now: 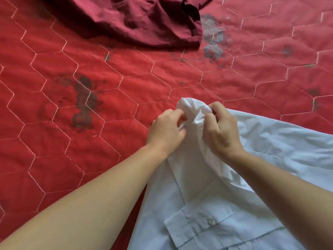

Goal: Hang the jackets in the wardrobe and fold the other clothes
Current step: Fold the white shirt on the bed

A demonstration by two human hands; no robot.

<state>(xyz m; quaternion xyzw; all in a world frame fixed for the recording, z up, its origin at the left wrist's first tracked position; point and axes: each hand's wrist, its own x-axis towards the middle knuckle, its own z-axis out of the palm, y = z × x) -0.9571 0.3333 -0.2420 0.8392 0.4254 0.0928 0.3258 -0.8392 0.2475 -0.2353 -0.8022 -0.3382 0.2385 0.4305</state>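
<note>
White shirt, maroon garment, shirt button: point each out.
white shirt (pixel 270 141): head view, flat panel right of the hands
maroon garment (pixel 137 20): head view, crumpled middle of the heap
shirt button (pixel 210 221): head view, button's centre on the pocket flap

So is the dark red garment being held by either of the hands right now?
No: both the left hand and the right hand pinch the white shirt, while the dark red garment lies apart on the quilt.
</note>
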